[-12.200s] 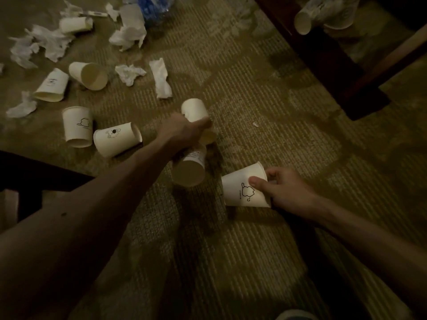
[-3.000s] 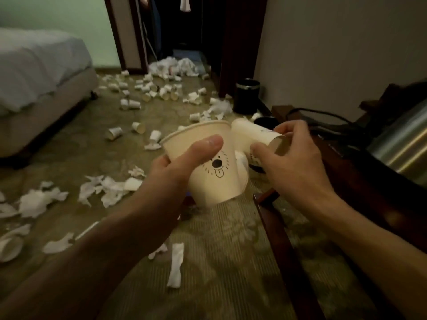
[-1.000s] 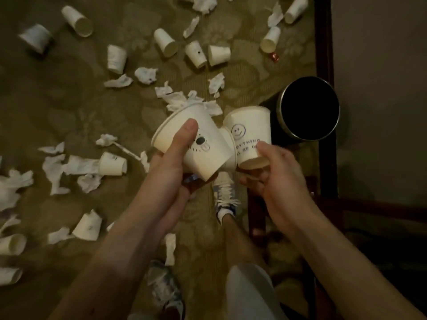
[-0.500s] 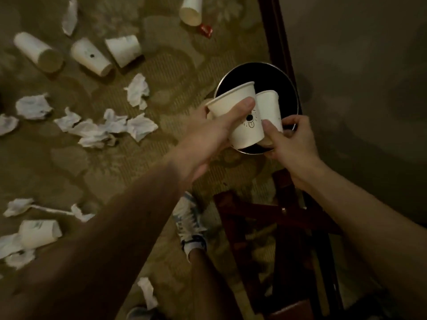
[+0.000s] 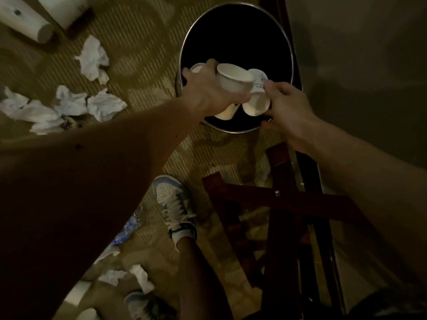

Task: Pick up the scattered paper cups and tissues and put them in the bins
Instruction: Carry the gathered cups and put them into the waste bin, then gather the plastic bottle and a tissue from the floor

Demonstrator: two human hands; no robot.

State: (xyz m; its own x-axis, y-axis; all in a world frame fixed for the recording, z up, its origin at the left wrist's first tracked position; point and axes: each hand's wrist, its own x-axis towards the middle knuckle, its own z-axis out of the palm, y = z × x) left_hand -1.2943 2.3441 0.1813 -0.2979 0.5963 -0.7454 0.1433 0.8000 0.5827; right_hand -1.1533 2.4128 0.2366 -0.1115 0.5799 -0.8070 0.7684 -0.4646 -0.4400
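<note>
A round black bin [image 5: 182,50] with a metal rim stands on the carpet against the wall. My left hand [image 5: 209,92] grips a bunch of white paper cups [image 5: 233,80] over the bin's near side. A second cup shows past its knuckles [image 5: 197,66]. My right hand [image 5: 285,107] pinches another white paper cup [image 5: 256,100] with small print, right beside the left hand's cups and above the bin's near rim. The bin's inside looks dark; I cannot see its contents.
Crumpled tissues [image 5: 92,57] and more tissues [image 5: 69,107] lie on the carpet left of the bin. Two paper cups [image 5: 25,20] lie at the top left. A dark wooden furniture frame [image 5: 277,199] stands at the lower right. My sneaker [image 5: 173,204] is below the bin.
Both hands have lowered the cups closer over the bin's mouth, and the camera has come nearer to the bin.
</note>
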